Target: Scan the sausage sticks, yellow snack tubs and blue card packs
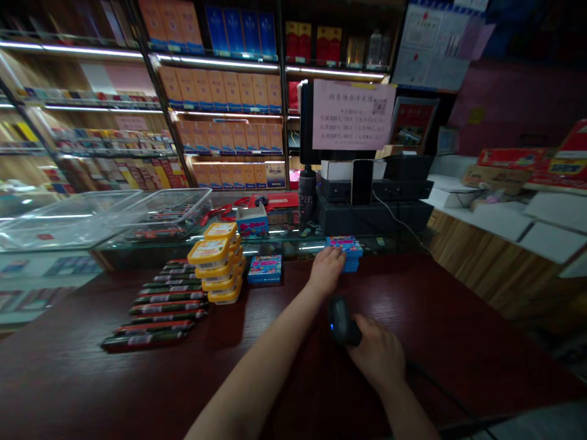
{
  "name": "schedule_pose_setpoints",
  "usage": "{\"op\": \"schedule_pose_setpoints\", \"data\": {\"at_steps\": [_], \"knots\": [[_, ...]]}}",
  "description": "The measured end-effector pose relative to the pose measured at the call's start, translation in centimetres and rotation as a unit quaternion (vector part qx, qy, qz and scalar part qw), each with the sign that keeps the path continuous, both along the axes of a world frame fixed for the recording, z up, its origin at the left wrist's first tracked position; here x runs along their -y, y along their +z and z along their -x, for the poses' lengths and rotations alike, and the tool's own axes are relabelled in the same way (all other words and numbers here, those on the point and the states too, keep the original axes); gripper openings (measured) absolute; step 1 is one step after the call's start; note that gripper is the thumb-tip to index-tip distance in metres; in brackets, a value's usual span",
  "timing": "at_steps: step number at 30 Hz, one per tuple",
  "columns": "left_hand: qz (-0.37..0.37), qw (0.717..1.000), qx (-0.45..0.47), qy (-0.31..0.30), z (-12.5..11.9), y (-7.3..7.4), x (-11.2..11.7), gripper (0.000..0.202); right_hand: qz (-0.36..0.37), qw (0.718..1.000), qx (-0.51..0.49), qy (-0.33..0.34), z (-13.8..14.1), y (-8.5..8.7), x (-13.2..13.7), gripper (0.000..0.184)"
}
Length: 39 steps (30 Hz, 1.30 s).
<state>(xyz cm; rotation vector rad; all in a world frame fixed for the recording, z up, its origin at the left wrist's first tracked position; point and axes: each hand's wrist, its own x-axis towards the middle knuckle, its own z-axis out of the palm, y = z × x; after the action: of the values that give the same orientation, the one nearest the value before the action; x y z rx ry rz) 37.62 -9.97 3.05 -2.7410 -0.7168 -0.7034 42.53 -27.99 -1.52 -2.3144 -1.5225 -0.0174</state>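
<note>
My left hand reaches across the dark counter, its fingers closed on the left side of a short stack of small blue boxes. Its thumb is hard to make out. In my right hand is a black barcode scanner with a small blue light; its cable trails to the lower right. Another pile of blue boxes lies to the left, beside stacked yellow-lidded tubs. Further left, several dark wrapped sausage-like sticks lie in a row.
Behind the blue boxes stand a dark cash drawer, a phone, a black bottle and a monitor with a pink sign. Clear plastic bins sit at the back left. Stocked shelves line the wall.
</note>
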Motion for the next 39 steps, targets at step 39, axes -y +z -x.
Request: {"op": "schedule_pose_setpoints", "data": {"at_steps": [39], "knots": [[0.593, 0.454, 0.663, -0.054, 10.0, -7.5, 0.6, 0.062, -0.166, 0.952, -0.239, 0.099, 0.3, 1.4, 0.9, 0.037]]}}
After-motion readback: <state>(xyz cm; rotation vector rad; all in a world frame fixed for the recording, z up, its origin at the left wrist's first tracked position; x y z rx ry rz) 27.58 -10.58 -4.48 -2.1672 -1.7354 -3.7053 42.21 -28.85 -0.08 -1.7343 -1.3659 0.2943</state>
